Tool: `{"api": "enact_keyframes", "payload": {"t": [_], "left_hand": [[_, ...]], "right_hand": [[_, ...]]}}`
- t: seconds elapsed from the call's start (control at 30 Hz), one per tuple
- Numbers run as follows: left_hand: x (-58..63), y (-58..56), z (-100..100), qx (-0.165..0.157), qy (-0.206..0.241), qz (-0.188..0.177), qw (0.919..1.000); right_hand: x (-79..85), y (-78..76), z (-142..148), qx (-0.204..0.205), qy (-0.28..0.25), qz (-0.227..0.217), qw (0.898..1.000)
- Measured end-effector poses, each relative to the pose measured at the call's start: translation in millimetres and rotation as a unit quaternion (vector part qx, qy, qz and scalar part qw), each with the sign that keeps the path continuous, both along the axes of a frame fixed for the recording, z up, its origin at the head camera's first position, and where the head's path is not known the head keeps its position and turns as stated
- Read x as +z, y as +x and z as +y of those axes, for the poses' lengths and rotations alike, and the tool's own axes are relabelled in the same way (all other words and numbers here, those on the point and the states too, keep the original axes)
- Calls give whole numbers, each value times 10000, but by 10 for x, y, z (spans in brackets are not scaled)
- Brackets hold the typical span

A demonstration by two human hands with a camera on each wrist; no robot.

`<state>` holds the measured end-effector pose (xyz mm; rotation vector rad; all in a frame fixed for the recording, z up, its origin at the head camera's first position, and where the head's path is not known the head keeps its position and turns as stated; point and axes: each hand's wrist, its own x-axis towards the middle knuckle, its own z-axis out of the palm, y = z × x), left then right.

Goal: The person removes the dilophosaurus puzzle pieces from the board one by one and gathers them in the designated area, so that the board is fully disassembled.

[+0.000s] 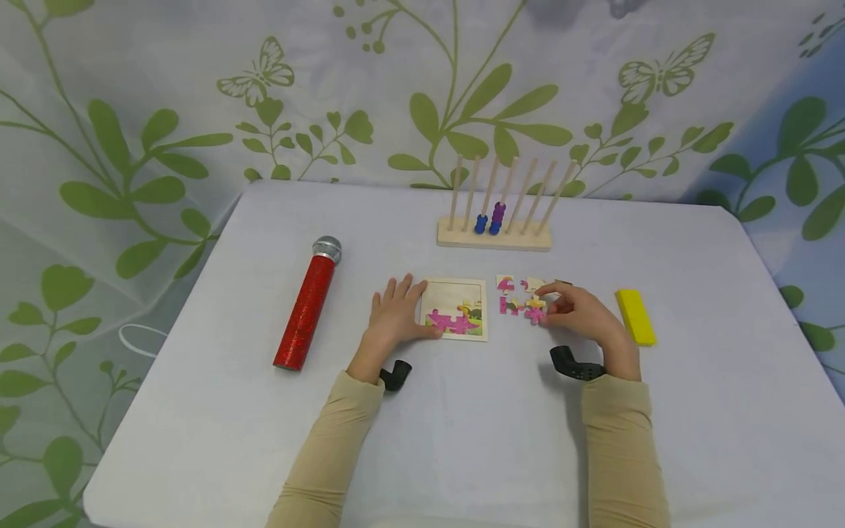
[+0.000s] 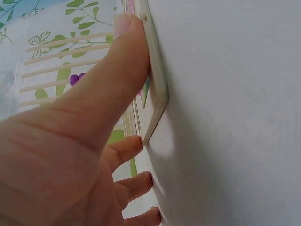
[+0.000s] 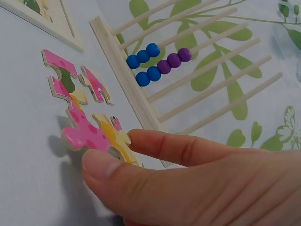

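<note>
My left hand rests with spread fingers against the left side of a square wooden puzzle tray. Its thumb lies along the tray's near edge, and the index finger touches the far left corner. Pink, green and yellow pieces fill the tray's lower part. To the right of it, my right hand pinches a pink and yellow puzzle piece between thumb and index finger, tilted up off the table. Other loose pieces lie beside it, some partly hidden by that hand.
Behind the tray stands a wooden bead rack with upright rods and blue and purple beads. A red glittery microphone lies to the left. A yellow block lies right of my right hand. Patterned cloth hangs behind the white table.
</note>
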<state>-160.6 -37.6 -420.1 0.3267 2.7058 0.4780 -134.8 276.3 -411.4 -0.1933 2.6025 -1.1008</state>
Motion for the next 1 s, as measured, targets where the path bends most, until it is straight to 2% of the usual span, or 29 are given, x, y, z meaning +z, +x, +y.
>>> {"api": "enact_keyframes", "payload": {"t": [0.27, 0.4, 0.57, 0.7, 0.83, 1.0], "left_hand": [[-30, -17, -6, 21, -32, -8, 10000], [-40, -31, -2, 4, -19, -22, 10000], [-38, -39, -7, -25, -51, 3, 10000], [-13, -37, -12, -21, -68, 10, 10000], [7, -40, -1, -56, -80, 5, 10000], [20, -53, 11, -35, -77, -5, 10000]], "right_hand": [[10, -11, -3, -214, 85, 122, 9997], [23, -57, -171, -220, 146, 337, 9991], [3, -110, -637, 205, 240, 601, 9977], [-28, -111, -930, 546, 643, 852, 9928], [-54, -92, -1008, 551, 907, 974, 9896], [-43, -91, -1007, 448, 792, 1012, 9907]]}}
